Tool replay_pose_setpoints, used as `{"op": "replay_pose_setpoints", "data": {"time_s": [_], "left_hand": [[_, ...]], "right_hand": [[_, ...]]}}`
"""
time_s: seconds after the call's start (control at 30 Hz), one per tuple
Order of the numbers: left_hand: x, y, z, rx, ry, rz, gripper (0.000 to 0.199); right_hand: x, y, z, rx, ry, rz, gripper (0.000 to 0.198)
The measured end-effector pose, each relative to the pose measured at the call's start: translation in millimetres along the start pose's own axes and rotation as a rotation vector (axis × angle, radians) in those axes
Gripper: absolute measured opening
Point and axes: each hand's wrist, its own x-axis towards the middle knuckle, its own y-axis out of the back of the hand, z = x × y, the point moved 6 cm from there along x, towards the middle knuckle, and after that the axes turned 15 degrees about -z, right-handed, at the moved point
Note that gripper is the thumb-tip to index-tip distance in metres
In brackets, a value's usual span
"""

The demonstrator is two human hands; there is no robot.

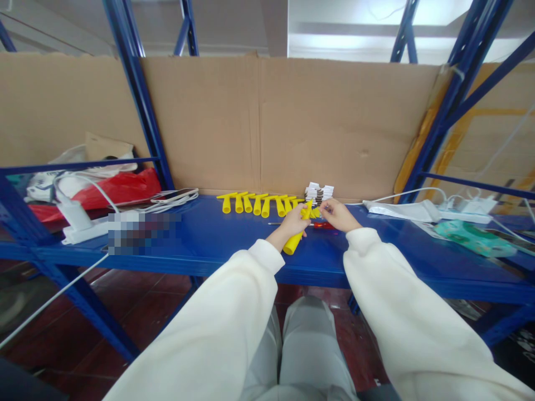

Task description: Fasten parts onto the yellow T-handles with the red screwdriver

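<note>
My left hand [294,221] is closed around a yellow plastic piece with a hollow, tube-like handle [293,244], its wide end tilted down toward me. Close to the piece's upper end, my right hand [333,214] has its fingers pinched together; whatever is between them is too small to name. Beneath the hands lies a screwdriver with a red handle [324,225], its shaft pointing left. Several similar yellow T-shaped pieces [248,205] stand in a row behind and to the left. Just beyond my right hand is a stack of small white parts with dark bands [318,192].
The blue shelf [209,239] has a cardboard back wall [267,122] and blue metal posts. On the left are a white power strip [86,225], a phone with a cable [174,195] and a red bag [121,189]. A green packet [474,236] and white chargers [472,207] sit on the right.
</note>
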Motion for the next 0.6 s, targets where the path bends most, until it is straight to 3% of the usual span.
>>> {"op": "replay_pose_setpoints", "data": {"time_s": [0.07,0.17,0.3,0.47,0.6], "left_hand": [[-0.8,1.9,-0.5,-0.001,0.012,0.017,0.057],[-1.1,1.8,-0.4,0.004,0.012,0.014,0.058],[-1.1,0.8,0.3,0.013,0.002,0.016,0.057],[-0.7,-0.1,0.4,0.021,0.009,0.004,0.057],[0.9,0.1,-1.3,0.022,0.018,0.006,0.056]], "right_hand": [[-0.5,6.5,6.2,-0.042,-0.064,0.023,0.007],[-2.5,16.0,21.7,-0.163,-0.298,0.018,0.010],[-4.2,16.7,39.2,-0.253,-0.584,-0.142,0.013],[0.3,9.1,44.0,-0.289,-0.655,-0.266,0.016],[0.9,8.2,46.8,-0.317,-0.666,-0.257,0.017]]}}
